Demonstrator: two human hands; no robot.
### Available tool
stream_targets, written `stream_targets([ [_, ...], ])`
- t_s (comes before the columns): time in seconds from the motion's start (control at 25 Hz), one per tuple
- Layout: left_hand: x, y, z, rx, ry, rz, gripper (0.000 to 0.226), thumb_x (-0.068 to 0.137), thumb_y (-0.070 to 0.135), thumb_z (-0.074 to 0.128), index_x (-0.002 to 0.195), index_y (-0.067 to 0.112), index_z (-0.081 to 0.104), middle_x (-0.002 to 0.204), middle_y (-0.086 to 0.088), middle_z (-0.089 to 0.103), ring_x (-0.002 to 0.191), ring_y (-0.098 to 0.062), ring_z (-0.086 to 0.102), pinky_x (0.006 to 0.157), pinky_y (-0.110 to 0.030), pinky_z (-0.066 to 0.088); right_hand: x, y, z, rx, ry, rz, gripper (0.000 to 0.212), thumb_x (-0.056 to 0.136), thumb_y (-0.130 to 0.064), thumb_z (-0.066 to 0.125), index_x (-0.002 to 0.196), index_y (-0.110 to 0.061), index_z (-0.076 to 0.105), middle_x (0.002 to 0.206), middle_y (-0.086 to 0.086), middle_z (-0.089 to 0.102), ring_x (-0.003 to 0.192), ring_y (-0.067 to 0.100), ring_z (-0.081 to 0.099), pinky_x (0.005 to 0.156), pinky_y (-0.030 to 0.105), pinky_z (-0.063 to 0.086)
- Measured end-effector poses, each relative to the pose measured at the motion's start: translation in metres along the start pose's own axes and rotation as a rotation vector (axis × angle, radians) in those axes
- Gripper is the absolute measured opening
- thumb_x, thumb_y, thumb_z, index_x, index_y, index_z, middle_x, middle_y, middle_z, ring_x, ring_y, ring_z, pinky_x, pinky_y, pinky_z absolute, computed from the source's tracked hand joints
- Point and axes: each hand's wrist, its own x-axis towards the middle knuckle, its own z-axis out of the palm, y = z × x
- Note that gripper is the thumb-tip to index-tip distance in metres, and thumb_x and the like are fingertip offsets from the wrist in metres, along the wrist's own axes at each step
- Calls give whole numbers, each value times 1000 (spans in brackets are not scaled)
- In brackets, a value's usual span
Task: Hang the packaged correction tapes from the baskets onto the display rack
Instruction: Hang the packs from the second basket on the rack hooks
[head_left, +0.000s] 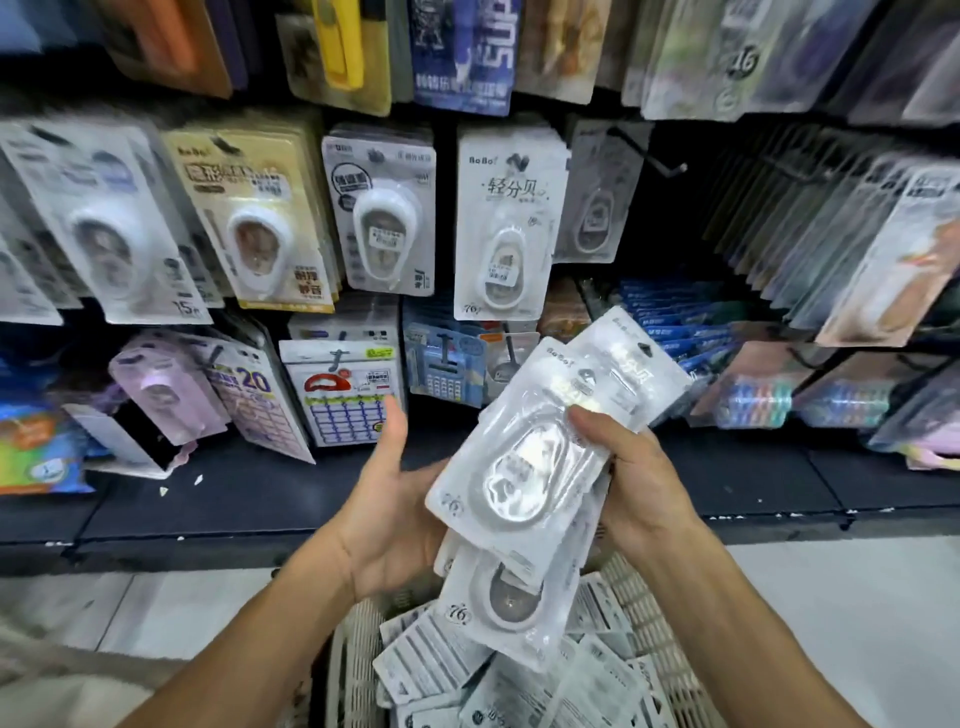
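Correction tapes (524, 467) — glossy clear blister packs, oval white shells, fanned above the lattice plastic basket (670, 649). Right hand (631, 478) pinches the stack's right edge; left hand (392, 499) — fingers loose — cradles its left side.

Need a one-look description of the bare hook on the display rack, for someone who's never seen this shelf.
On the display rack, take the middle row of hanging white packs. Right of the white BoBo pack and the grey pack behind it, a black hook juts out. Unlike its neighbours, nothing hangs on it.
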Motion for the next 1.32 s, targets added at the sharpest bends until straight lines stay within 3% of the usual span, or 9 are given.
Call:
stream_targets([
  [0.12, -4, -6, 7, 105, 5, -19, 73, 67, 37, 87, 133, 16, 64, 124, -14, 73, 107, -28, 73, 80, -39, 62, -6, 1, 7, -69, 71, -33, 45, 70, -3, 81, 113, -10, 70, 106, 18, 76, 90, 34, 76, 69, 46, 62],
  [0.24, 4, -19, 27, 233, 138, -4, 60, 64, -2, 85, 119, 10, 66, 110, -21, 76, 92, -34, 76, 70, -39, 62, -7, 0, 18, 13, 131, -70, 44, 82, -24, 77, 123, -11, 67, 112, 17, 75, 100, 37, 73, 86, 55, 59],
  [0.36, 10, -15, 38, 191, 195, 92, 57, 54, -1, 91, 105, 14, 73, 105, -20, 77, 86, -36, 77, 65, -40, 62, -1, -23, 23, 30, 174, -130, 51, 85, -43, 68, 127, -14, 66, 116, 12, 75, 105, 31, 73, 96, 55, 54],
  [0.52, 7, 26, 49, 315, 176, 221, 71, 45, 7, 96, 109, 25, 70, 103, -16, 78, 86, -34, 77, 64, -39, 62, 11, -89, 19, -58, 180, -334, 56, 86, -43, 63, 131, -10, 63, 120, 8, 74, 110, 24, 71, 98, 45, 54],
  [0.64, -2, 74, 56, 430, 221, 319, 76, 41, 15, 98, 110, 30, 69, 101, -13, 79, 86, -35, 77, 64, -40, 62, 14, -142, 6, -197, 213, -457, 37, 89, -34, 66, 117, -10, 69, 108, 6, 78, 97, 22, 75, 81, 40, 61],
  [0.96, 11, 143, 69, 496, 228, 466, 78, 37, 15, 96, 110, 26, 71, 101, -15, 79, 84, -37, 77, 64, -42, 62, 43, -168, 24, -517, 201, -323, 24, 98, -30, 64, 96, -9, 76, 88, 11, 79, 70, 25, 77, 51, 29, 57],
  [1.08, 23, 127, 75, 475, 186, 457, 64, 40, 16, 97, 98, 32, 75, 102, -15, 79, 85, -36, 77, 63, -40, 62, 51, -171, 27, -642, 301, -368, 23, 97, -35, 66, 99, -13, 73, 96, 9, 78, 78, 25, 75, 62, 34, 60],
  [1.2, 34, 119, 78, 441, 207, 447, 65, 40, 16, 97, 99, 33, 75, 102, -15, 79, 87, -38, 77, 67, -43, 62, 42, -157, 29, -1072, 533, -644, 40, 92, -57, 59, 118, -28, 53, 117, -8, 63, 102, 14, 61, 88, 40, 52],
  [1.32, 40, 110, 77, 451, 220, 455, 76, 37, 21, 100, 108, 29, 72, 102, -13, 79, 89, -35, 77, 68, -40, 62, 19, -125, 50, -858, 104, -537, 46, 75, -71, 67, 104, -36, 65, 100, -12, 72, 90, 5, 68, 71, 22, 53],
])
